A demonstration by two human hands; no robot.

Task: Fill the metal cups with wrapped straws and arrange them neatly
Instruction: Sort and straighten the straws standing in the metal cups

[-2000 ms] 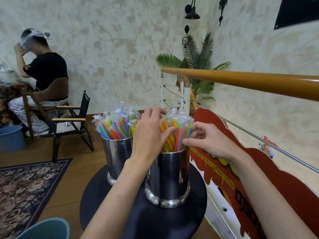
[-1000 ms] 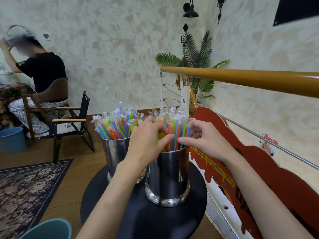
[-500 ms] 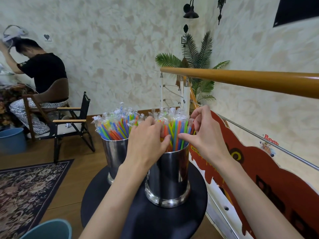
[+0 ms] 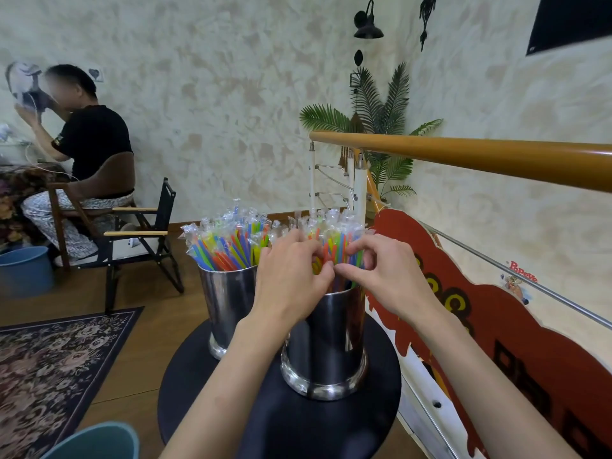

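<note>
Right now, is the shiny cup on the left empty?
No, the left metal cup is packed with colourful wrapped straws sticking out of its top.

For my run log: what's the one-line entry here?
stage: arranging | left hand, right hand: gripping wrapped straws | near metal cup: filled | far metal cup: filled

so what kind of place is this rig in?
Probably a small coffee shop, upstairs by a stair rail. The red sign shows coffee-shop wording, two metal cups of wrapped straws stand on a round black table, and a wooden handrail runs past.
</note>
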